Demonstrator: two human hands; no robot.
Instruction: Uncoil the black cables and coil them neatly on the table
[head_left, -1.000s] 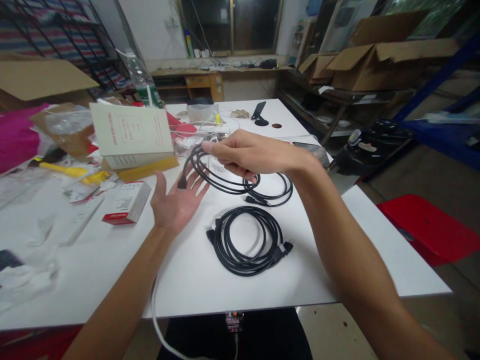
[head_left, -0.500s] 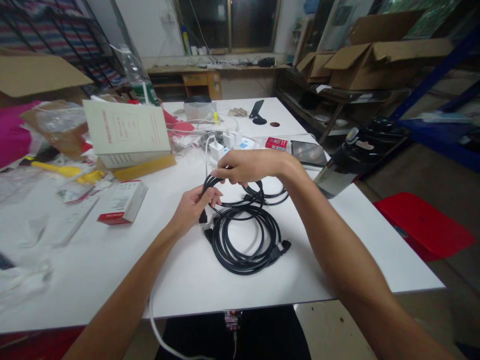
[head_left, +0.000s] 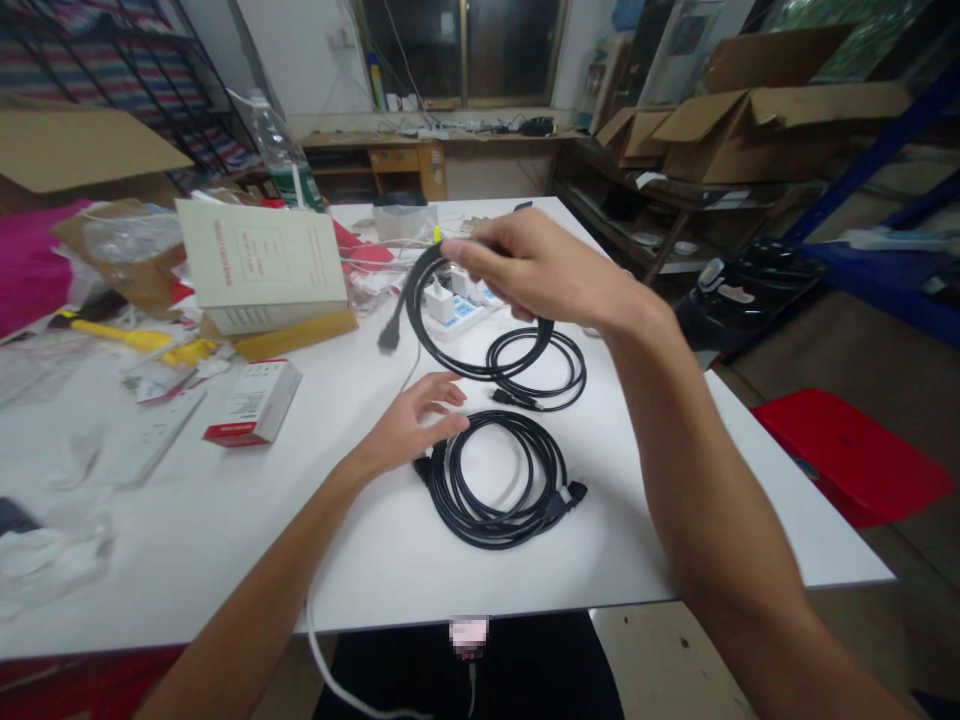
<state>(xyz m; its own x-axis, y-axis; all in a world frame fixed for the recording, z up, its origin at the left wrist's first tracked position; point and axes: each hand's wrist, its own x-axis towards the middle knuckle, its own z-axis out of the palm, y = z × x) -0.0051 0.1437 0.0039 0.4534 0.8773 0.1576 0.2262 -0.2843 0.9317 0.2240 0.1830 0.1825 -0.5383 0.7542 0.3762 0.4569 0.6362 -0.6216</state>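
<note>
My right hand grips a coiled black cable at its top and holds it up above the table. One connector end of that cable dangles at the left of the loop. Below it, my left hand has its fingers apart and holds nothing; its fingertips come close to a larger pile of coiled black cables. Connector plugs show at the left and right sides of this pile. Behind it lies a smaller black cable coil, partly seen through the raised loop.
A white power strip with chargers stands behind the raised coil. On the left are a red-and-white box, a cream carton and plastic litter. A black bottle is at the right, a red stool beyond the table's edge.
My right hand has lifted the coiled cable up and slightly right, off the front pile. My left hand has let go of it and spread its fingers.
</note>
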